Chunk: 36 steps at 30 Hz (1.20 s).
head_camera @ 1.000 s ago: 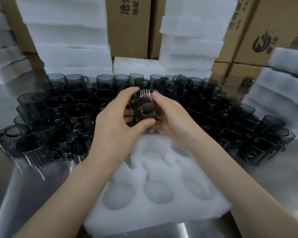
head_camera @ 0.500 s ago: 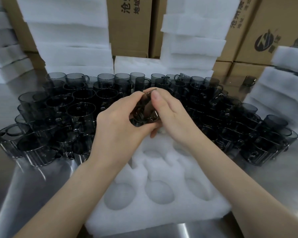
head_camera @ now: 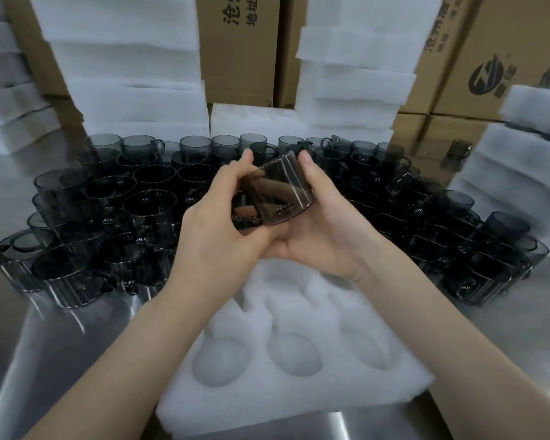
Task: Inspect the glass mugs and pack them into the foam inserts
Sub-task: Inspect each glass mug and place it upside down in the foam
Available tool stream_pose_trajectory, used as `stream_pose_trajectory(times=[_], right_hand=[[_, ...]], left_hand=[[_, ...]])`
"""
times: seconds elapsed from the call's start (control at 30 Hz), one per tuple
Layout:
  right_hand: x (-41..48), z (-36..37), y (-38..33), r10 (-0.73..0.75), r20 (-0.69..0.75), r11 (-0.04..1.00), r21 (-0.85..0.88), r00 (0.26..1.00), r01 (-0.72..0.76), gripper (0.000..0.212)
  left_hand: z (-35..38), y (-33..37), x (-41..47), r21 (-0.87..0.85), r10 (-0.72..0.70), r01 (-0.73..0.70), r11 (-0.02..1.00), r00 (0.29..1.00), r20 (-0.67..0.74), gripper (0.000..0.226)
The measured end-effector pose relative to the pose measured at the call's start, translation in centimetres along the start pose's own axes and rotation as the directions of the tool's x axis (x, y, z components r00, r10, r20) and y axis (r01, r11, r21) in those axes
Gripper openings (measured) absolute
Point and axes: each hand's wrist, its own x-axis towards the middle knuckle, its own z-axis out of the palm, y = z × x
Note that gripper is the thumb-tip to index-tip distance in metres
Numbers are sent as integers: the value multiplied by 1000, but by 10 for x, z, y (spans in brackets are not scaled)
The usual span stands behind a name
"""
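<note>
Tipped further onto its side since half a second ago, the smoky glass mug [head_camera: 272, 193] sits gripped between left hand [head_camera: 218, 230] and right hand [head_camera: 324, 227]; both curl round it above the foam insert [head_camera: 299, 369]; more mugs [head_camera: 115, 211] crowd the steel table [head_camera: 38, 360].

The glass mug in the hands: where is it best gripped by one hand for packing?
Probably the cylindrical wall, pinched across its width, coming from the right: the mug lies tilted, its wall smooth and round, and the right hand cups it from there.

"地址" on cardboard box [head_camera: 238, 58]
</note>
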Motion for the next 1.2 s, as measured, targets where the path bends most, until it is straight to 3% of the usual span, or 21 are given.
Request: stream_pose_trajectory(times=[0.13, 0.23, 0.3, 0.43, 0.6, 0.73, 0.9, 1.03, 1.1, 1.2], right_hand=[[-1, -2, 1, -32, -22, 998, -57, 999, 31, 54], [-1, -1, 3, -116, -8, 990, -81, 993, 115, 36], [-1, -1, 4, -167, -7, 981, -98, 986, 166, 43], [2, -1, 8, -210, -98, 954, -237, 973, 182, 29], [0, 3, 7, -111, -132, 964, -254, 985, 75, 66], [1, 4, 5, -84, -120, 987, -150, 989, 66, 52], [3, 1, 0, -59, -120, 997, -60, 991, 52, 53], [3, -2, -3, -87, -146, 996, -23, 986, 84, 26], [3, -3, -2, -57, -110, 998, 26, 992, 60, 30], [4, -6, 1, 14, -36, 992, 125, 999, -9, 52]], left_hand=[[1, -1, 3, 117, -39, 38, 992, 999, 5, 85], [1, 4, 1, 140, 33, -36, 990, 999, 20, 94], [0, 7, -1, 144, 85, -93, 985, 995, 59, 96], [1, 12, -4, 149, 107, -117, 982, 992, 71, 84], [0, 16, -6, 150, 110, -112, 982, 994, 20, 69], [0, 16, -6, 179, 193, -190, 965, 981, 3, 69], [2, 12, -6, 170, 300, -301, 938, 953, 33, 71], [4, 8, -5, 142, 439, -460, 877, 885, 153, 68], [2, 8, -3, 99, 405, -423, 901, 899, 165, 71], [-1, 7, -3, 65, 320, -329, 942, 940, 119, 79]])
